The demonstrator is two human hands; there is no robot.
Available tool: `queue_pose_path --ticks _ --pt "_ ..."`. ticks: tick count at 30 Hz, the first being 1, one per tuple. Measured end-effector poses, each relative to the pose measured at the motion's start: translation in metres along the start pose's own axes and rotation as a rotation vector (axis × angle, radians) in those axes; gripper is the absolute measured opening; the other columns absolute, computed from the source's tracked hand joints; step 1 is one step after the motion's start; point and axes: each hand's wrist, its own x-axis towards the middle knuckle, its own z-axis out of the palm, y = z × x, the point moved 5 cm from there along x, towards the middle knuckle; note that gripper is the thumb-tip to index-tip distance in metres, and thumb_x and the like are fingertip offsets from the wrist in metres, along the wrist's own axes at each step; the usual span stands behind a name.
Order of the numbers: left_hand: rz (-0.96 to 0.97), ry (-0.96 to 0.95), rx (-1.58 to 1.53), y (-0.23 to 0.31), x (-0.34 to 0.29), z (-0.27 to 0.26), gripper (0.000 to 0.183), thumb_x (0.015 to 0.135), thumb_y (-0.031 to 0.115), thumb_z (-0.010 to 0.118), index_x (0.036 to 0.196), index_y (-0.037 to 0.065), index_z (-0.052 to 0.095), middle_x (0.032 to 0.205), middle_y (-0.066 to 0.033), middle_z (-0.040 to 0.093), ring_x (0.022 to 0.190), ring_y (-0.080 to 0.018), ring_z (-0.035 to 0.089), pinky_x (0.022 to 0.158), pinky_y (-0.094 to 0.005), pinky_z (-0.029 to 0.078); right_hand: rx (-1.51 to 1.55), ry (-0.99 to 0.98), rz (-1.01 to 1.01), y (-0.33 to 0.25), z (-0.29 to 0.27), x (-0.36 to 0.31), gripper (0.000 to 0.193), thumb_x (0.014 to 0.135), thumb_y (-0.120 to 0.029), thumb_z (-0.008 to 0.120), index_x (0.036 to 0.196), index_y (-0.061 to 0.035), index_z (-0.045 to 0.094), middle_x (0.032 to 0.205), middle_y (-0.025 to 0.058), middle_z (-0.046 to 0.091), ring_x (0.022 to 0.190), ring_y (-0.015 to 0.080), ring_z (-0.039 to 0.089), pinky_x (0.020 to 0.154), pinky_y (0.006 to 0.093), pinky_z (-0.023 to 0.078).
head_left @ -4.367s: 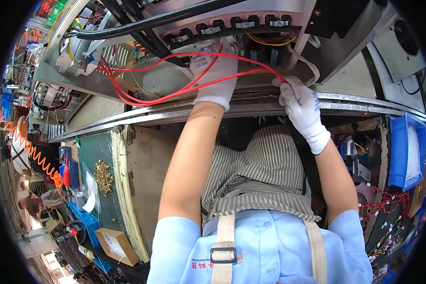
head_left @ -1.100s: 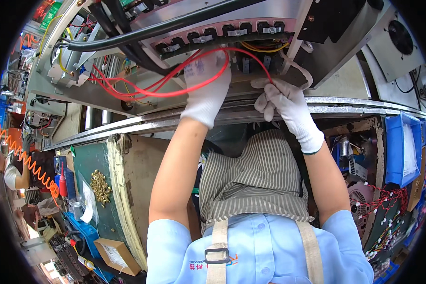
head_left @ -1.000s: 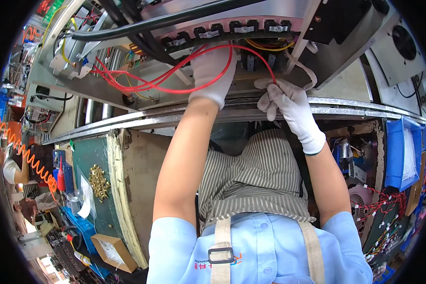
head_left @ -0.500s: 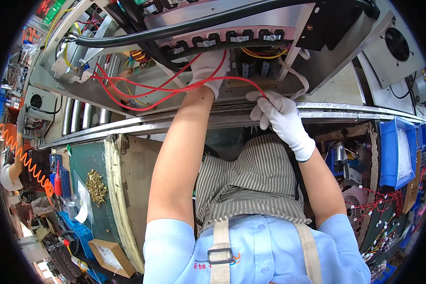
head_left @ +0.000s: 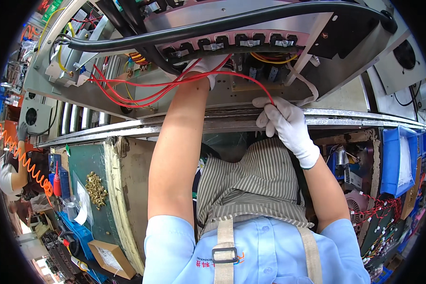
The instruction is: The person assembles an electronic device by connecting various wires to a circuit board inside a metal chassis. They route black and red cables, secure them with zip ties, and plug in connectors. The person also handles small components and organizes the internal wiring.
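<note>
My right hand [head_left: 288, 124], in a white glove, pinches the end of a red wire [head_left: 241, 75] in front of the open metal cabinet [head_left: 170, 97]. That wire arcs left and joins other red wires at the cabinet's left side. My left hand [head_left: 207, 67], also gloved, reaches inside under a pink strip [head_left: 220, 39] with a row of black parts [head_left: 246, 40]. Its fingers are hidden behind that row, so what they touch does not show. Two red wires pass close by the left wrist.
A thick black cable [head_left: 199, 32] spans the cabinet top. A metal rail [head_left: 146, 128] runs along the front. At left lie brass fittings [head_left: 96, 190] on a green surface; a blue bin [head_left: 398, 161] stands at right. Another person's gloved hand [head_left: 22, 131] is at far left.
My left hand sits a little farther left and deeper under the strip, with less glove showing. My right hand has shifted slightly right and toward me, still pinching the red wire.
</note>
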Motion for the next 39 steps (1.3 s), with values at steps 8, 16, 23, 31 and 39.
queue_pose_path --ticks 8,16,23,31,39 --pt "0.054 0.013 0.325 0.001 0.006 0.0 0.043 0.097 0.042 0.046 0.127 0.011 0.054 0.127 -0.016 0.053 0.118 -0.0298 0.049 0.1 -0.0437 0.039 0.024 0.009 0.031 -0.002 0.0 0.0 0.033 0.097 -0.023 0.047 0.116 -0.0004 0.062 0.074 0.0066 0.068 0.052 0.0077 0.055 0.053 0.0209 0.044" --pt "0.069 0.013 0.387 0.002 0.009 -0.003 0.041 0.097 0.04 0.048 0.125 0.01 0.055 0.12 -0.0166 0.055 0.112 -0.0291 0.052 0.096 -0.0428 0.041 0.038 0.005 0.023 -0.001 0.003 -0.002 0.031 0.097 -0.019 0.048 0.117 -0.0001 0.062 0.073 0.006 0.067 0.052 0.0061 0.053 0.053 0.0202 0.043" --pt "0.071 0.024 0.404 0.001 0.003 -0.002 0.04 0.096 0.038 0.05 0.122 0.009 0.057 0.115 -0.0172 0.057 0.107 -0.0286 0.054 0.093 -0.0421 0.042 0.089 -0.014 0.042 -0.003 0.001 -0.002 0.036 0.098 -0.027 0.052 0.122 -0.0014 0.061 0.066 0.002 0.06 0.049 0.0045 0.047 0.049 0.0193 0.038" --pt "0.16 0.284 0.362 0.016 -0.044 0.008 0.038 0.096 0.036 0.052 0.12 0.007 0.058 0.108 -0.0178 0.059 0.101 -0.0279 0.056 0.089 -0.0412 0.044 0.334 -0.017 0.01 -0.005 0.0 0.0 0.039 0.1 -0.029 0.053 0.125 -0.0004 0.059 0.057 -0.0045 0.043 0.046 0.0044 0.036 0.045 0.0198 0.029" --pt "-0.243 0.159 -0.844 0.069 -0.143 0.029 0.033 0.083 0.01 0.071 0.114 0.0 0.063 0.102 -0.0064 0.065 0.095 -0.0142 0.059 0.083 -0.0278 0.046 0.21 0.015 0.004 0.003 -0.001 0.002 0.025 0.099 -0.025 0.054 0.101 -0.0014 0.064 0.062 -0.0031 0.048 0.05 0.0055 0.038 0.048 0.0222 0.031"
